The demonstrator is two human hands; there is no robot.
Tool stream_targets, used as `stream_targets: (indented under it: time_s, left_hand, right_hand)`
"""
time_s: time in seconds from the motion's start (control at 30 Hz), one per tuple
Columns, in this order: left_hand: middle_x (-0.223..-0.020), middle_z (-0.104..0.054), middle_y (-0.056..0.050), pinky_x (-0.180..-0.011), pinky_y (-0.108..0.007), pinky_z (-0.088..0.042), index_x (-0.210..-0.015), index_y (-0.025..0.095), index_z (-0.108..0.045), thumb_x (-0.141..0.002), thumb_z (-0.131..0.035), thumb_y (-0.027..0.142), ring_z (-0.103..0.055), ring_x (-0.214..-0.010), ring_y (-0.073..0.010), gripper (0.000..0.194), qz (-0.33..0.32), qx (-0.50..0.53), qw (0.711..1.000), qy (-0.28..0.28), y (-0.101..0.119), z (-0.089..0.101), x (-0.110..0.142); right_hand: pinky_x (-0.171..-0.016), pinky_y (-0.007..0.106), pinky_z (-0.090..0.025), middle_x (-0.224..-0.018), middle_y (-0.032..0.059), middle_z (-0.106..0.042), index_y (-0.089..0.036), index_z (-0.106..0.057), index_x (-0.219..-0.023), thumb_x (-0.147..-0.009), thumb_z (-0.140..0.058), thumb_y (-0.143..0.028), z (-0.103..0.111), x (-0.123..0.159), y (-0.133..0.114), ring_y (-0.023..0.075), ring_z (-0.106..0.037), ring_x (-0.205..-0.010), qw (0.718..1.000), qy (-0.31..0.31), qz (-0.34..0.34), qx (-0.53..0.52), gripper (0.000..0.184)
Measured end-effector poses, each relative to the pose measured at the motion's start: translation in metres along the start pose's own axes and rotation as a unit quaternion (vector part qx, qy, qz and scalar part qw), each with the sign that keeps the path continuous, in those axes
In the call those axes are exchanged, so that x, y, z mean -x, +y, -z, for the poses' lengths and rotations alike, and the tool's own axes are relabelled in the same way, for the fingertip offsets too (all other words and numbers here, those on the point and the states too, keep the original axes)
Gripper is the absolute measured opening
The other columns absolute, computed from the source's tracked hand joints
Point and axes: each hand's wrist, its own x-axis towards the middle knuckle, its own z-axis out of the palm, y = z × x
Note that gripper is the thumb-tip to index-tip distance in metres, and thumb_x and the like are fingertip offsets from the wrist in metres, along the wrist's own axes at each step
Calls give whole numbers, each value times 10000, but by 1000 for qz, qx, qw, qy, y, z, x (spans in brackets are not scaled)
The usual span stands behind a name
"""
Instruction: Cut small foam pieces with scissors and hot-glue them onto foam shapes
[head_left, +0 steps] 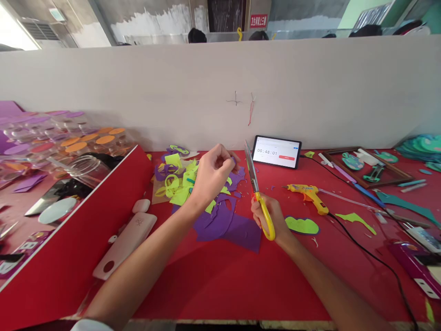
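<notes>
My right hand [268, 214] grips a pair of scissors [263, 209] by the yellow handles, with the blades pointing up and away from me. To its left, my left hand [213, 172] is raised over the scraps with its fingers curled into a pinch. A trace of purple shows at those fingertips, too small to make out. Below lie yellow-green felt scraps [177, 195] in a heap and purple felt sheets [237, 230] with cut edges. Right of the scissors rests a yellow-green felt shape with a dark border [302, 225].
A tablet showing a timer [276, 151] leans against the white partition [193, 92]. On the right are a yellow glue gun [310, 195] with its cord and a wooden frame [396, 177]. A red divider [113, 193] and a white power bank [127, 243] stand on the left.
</notes>
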Motion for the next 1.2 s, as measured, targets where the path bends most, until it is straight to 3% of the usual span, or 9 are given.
stream_targets:
  time_s: [0.23, 0.37, 0.47, 0.7, 1.2]
  left_hand:
    - [-760, -599, -10, -647, -254, -506, -827, 182, -603, -910, -642, 264, -582, -675, -110, 123, -33, -24, 999, 1, -4, 2, -3]
    - [-811, -624, -12, -685, -245, -540, -905, 180, -610, -917, -636, 228, -629, -697, -102, 56, -47, -2, 999, -6, -6, 1, -4]
    - [-829, -643, -8, -669, -242, -557, -996, 182, -624, -894, -663, 205, -651, -671, -99, 111, -37, 6, 999, 7, -9, 0, -4]
    - [-757, -666, -20, -641, -233, -554, -876, 163, -656, -897, -684, 253, -645, -651, -104, 97, -15, -21, 1000, 2, -10, 0, -3]
    - [-803, -687, -25, -649, -255, -575, -986, 175, -624, -897, -696, 251, -661, -656, -107, 137, 5, -9, 1000, -11, -12, -7, 2]
  right_hand:
    - [-396, 239, -269, -574, -65, -365, -237, -439, -727, -862, -487, -824, -2, 3, 0, 94, -356, -428, 1000, -4, -5, -29, 604]
    - [-420, 247, -302, -602, -50, -409, -232, -462, -763, -884, -429, -832, -4, 1, 1, 105, -380, -461, 1000, -3, 0, -26, 613]
    - [-461, 257, -353, -629, -28, -465, -225, -500, -824, -890, -390, -841, -7, 0, 0, 125, -421, -511, 1000, -7, 17, -21, 629]
    - [-497, 261, -356, -636, -36, -456, -225, -489, -856, -895, -369, -849, -8, 4, -5, 128, -408, -536, 999, -37, 24, -19, 636]
    - [-479, 253, -339, -611, -51, -431, -229, -472, -832, -923, -406, -794, -4, 4, -4, 118, -396, -505, 999, -28, 23, 1, 576]
